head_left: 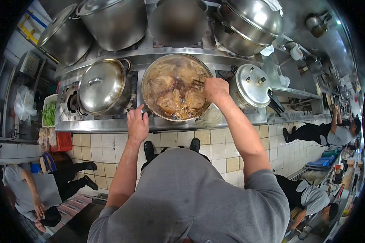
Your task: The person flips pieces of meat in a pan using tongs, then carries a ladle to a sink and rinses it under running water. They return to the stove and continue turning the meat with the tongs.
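The right arm (pixel 243 133) reaches forward, elbow slightly bent, its hand (pixel 216 90) closed in a loose fist, knuckles up. The left arm (pixel 123 170) is extended too, the left hand (pixel 138 126) open with fingers apart (palm apparently down, though its underside is hidden). Both forearms are bare, and the wrists look nearly straight.

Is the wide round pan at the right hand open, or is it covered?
Open: the pan has no lid over it, and the meat inside shows.
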### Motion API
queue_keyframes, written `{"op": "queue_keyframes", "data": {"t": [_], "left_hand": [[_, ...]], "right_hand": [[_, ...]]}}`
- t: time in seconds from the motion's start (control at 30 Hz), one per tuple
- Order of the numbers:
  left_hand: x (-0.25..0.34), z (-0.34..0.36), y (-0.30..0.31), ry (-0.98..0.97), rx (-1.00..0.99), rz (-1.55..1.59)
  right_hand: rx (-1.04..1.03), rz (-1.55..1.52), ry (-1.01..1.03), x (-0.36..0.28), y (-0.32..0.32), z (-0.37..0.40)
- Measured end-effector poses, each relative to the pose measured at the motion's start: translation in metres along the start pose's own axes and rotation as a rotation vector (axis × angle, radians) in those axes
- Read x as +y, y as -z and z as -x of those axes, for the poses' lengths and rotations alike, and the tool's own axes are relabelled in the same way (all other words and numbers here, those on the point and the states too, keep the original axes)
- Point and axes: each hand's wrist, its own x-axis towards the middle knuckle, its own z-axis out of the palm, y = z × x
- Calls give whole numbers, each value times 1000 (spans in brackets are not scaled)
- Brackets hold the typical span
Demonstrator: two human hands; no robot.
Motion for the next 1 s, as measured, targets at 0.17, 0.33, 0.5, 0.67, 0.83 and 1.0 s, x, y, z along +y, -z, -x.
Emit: {"op": "queue_keyframes", "data": {"t": [0.17,0.33,0.5,0.67,0.83,1.0], "left_hand": [[-4,2,-3,-41,26,-5],[-3,1,-4,-9,16,-4],[-3,2,-4,-7,24,-1],[-1,2,-2,3,16,15],[-4,2,-4,-15,32,10],[-2,2,-4,-19,25,17]], "right_hand": [[84,3,116,-30,11,7],[78,26,263,-79,2,-24],[78,63,289,-94,-6,-68],[42,0,234,-92,1,-73],[-21,-20,175,-92,1,-67],[20,-89,93,-94,-3,-69]]}}
